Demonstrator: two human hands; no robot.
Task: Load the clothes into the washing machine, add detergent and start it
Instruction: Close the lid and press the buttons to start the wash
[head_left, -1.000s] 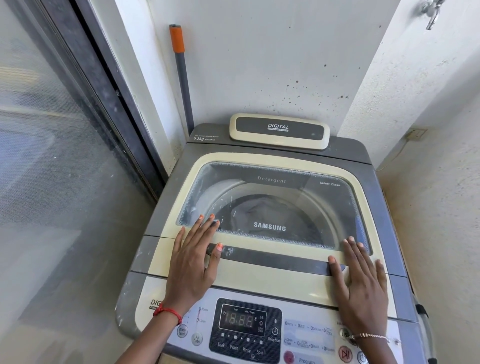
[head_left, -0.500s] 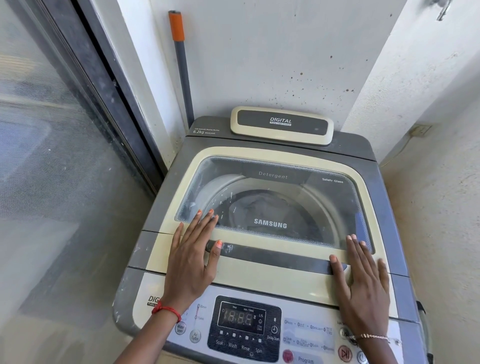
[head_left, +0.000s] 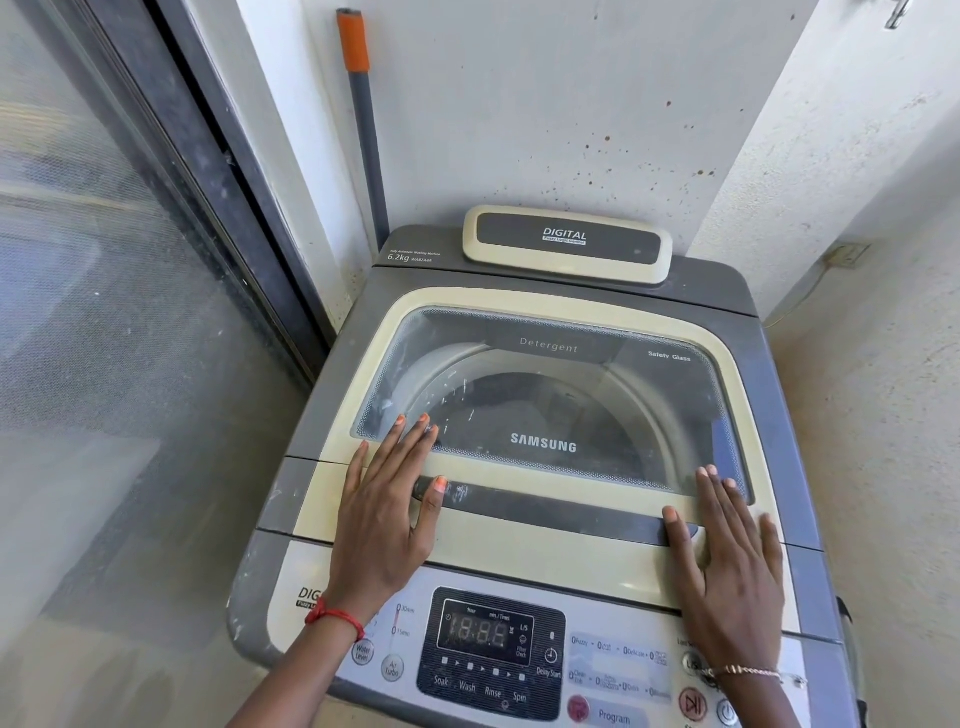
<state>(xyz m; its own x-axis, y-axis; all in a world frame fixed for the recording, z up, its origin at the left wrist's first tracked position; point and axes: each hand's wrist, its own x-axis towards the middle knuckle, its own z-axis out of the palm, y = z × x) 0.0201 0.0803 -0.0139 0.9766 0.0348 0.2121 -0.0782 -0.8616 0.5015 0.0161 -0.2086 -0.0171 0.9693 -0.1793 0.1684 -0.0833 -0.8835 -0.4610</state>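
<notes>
A grey and cream top-loading washing machine fills the lower right of the head view. Its glass lid is closed, and dark clothes show dimly in the drum beneath. My left hand lies flat on the lid's front left, fingers spread, thumb on the dark handle strip. My right hand lies flat on the lid's front right, thumb at the strip's end. Below my wrists is the control panel with a display, a Program button and a start button. No detergent container is in view.
A grey pole with an orange grip leans in the corner behind the machine. A glass sliding door stands to the left. White speckled walls close in at the back and right, and a wall socket sits low on the right.
Both hands stay flat on the closed lid. The view has shifted slightly downward and closer; nothing else has moved.
</notes>
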